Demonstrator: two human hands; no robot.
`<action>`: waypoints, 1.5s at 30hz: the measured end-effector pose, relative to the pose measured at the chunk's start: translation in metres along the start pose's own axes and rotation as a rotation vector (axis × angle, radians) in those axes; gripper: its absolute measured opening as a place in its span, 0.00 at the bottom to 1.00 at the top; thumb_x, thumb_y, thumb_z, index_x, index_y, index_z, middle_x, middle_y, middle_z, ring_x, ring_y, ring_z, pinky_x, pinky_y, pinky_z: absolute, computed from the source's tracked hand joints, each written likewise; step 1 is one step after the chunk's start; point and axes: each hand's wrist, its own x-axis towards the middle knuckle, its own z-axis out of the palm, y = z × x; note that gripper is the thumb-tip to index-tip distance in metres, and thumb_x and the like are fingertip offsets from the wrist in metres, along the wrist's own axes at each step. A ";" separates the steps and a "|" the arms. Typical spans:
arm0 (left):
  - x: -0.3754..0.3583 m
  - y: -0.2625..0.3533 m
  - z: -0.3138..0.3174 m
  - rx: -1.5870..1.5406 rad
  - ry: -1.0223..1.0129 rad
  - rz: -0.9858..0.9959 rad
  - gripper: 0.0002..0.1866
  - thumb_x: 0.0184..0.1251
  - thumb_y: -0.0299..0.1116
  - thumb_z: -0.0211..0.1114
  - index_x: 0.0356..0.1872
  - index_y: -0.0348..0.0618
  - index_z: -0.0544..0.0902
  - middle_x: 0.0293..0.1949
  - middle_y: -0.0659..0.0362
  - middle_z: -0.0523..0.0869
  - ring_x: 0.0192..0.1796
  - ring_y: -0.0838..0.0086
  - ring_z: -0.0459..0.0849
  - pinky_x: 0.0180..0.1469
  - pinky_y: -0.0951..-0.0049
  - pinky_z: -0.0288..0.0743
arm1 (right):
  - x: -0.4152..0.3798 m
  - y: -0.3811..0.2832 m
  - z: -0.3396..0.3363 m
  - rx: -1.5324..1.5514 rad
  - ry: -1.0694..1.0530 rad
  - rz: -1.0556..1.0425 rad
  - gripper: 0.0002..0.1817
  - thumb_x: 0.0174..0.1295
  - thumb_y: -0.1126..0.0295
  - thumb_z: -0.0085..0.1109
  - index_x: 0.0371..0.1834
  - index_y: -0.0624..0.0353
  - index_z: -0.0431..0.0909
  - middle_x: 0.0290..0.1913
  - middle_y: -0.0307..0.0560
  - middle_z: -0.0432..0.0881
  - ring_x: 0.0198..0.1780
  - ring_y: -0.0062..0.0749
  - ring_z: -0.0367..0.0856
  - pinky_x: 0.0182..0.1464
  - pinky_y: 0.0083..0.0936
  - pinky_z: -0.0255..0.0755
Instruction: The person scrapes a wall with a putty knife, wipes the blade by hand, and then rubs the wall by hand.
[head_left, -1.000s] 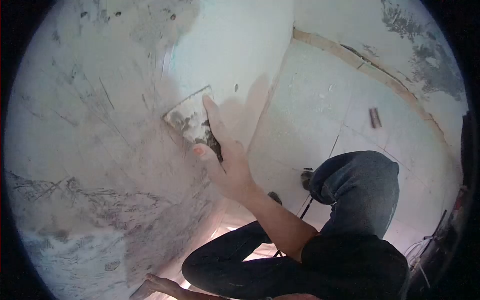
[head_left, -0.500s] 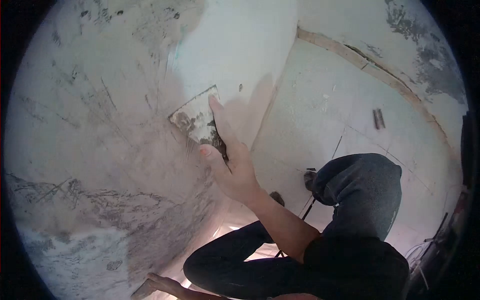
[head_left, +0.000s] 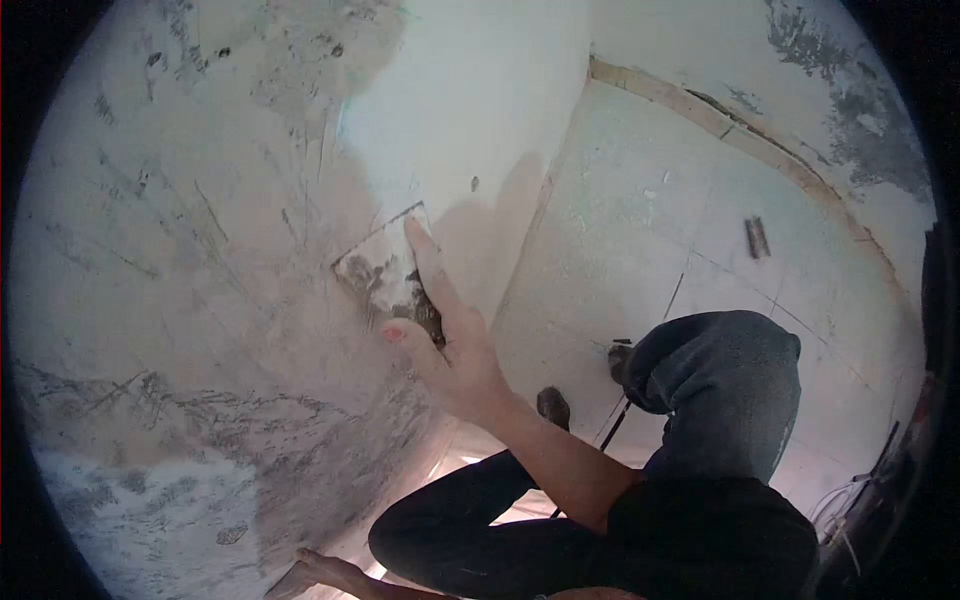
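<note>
My right hand (head_left: pixel 462 365) grips a wide putty knife (head_left: pixel 385 262), its blade smeared with white and grey filler. The index finger stretches along the blade and the thumb is at its lower side. The blade lies against the plastered wall (head_left: pixel 240 270), beside a smooth white patch (head_left: pixel 470 100); the handle is mostly hidden in the palm. Low on the left, my left hand (head_left: pixel 330 570) is closed around a flat greyish blade tool (head_left: pixel 290 582), which the frame's lower edge partly cuts off.
Rough grey plaster (head_left: pixel 330 450) covers the lower wall. My bent knees (head_left: pixel 740 350) are over a dusty tiled floor (head_left: pixel 640 230). A small dark ribbed piece (head_left: pixel 757 237) lies on the floor. Cables (head_left: pixel 840 500) are at the right, and a bare strip (head_left: pixel 680 98) edges the far wall.
My right hand and its putty knife have slid down the view and slightly left along the wall. The left hand stays almost where it was.
</note>
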 end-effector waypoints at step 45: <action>-0.100 0.059 -0.051 -1.297 -0.423 -0.149 0.36 0.74 0.38 0.55 0.77 0.38 0.53 0.73 0.51 0.63 0.61 0.56 0.74 0.65 0.63 0.66 | -0.075 -0.208 -0.051 0.697 0.344 0.151 0.41 0.76 0.67 0.49 0.82 0.53 0.32 0.43 0.35 0.72 0.36 0.18 0.68 0.36 0.13 0.64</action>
